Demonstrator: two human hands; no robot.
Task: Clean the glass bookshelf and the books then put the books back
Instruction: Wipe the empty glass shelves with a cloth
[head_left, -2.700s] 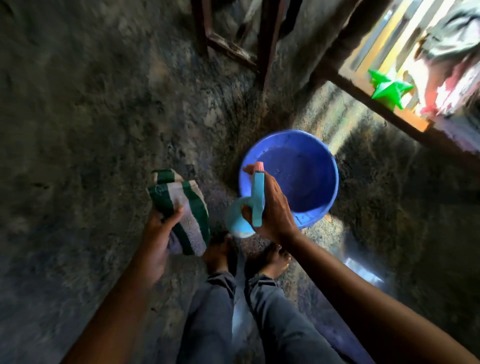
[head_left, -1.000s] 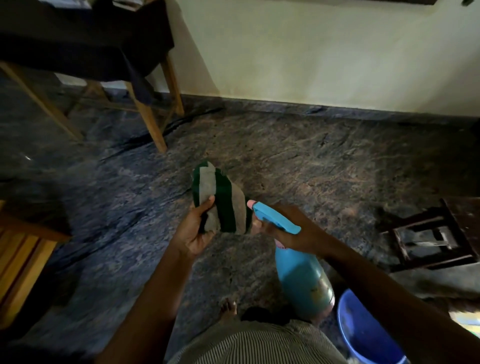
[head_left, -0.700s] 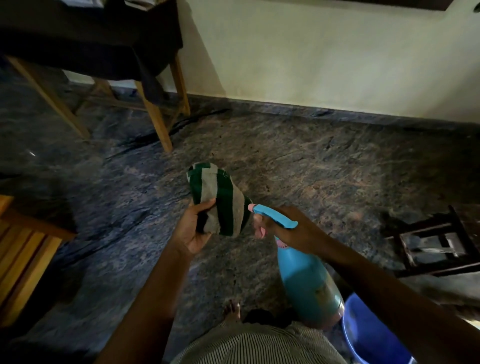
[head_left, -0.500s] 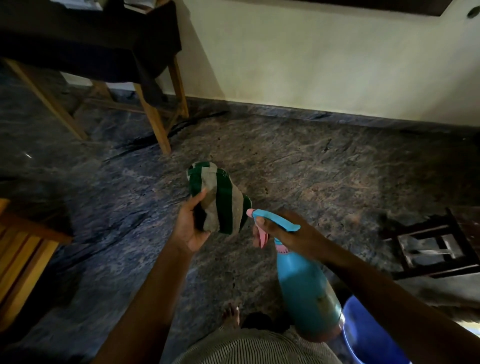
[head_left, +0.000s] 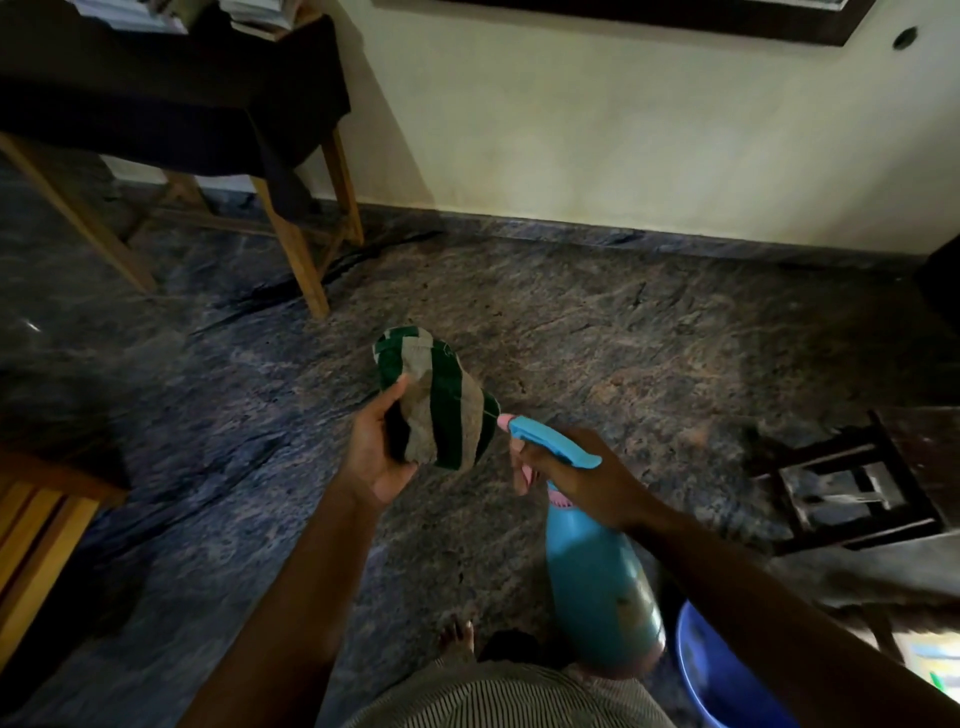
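My left hand (head_left: 376, 452) grips a folded green-and-grey striped cloth (head_left: 441, 405) and holds it up in front of me. My right hand (head_left: 576, 480) is wrapped round the neck of a light-blue spray bottle (head_left: 597, 582), a finger on its pink trigger. The pink nozzle tip points at the cloth from a short distance. Several books (head_left: 130, 13) lie on a table draped in dark fabric (head_left: 171, 88) at the upper left. No glass bookshelf shows in this view.
A blue plastic basin (head_left: 727, 680) stands on the stone floor at my lower right. A small dark wooden stool (head_left: 852, 488) sits to the right. Wooden slatted furniture (head_left: 36, 530) fills the left edge. A cream wall runs along the back.
My view swung up from the basin to the room. The bottle came upright with its nozzle aimed at the cloth, and my left hand lifted the cloth slightly higher.
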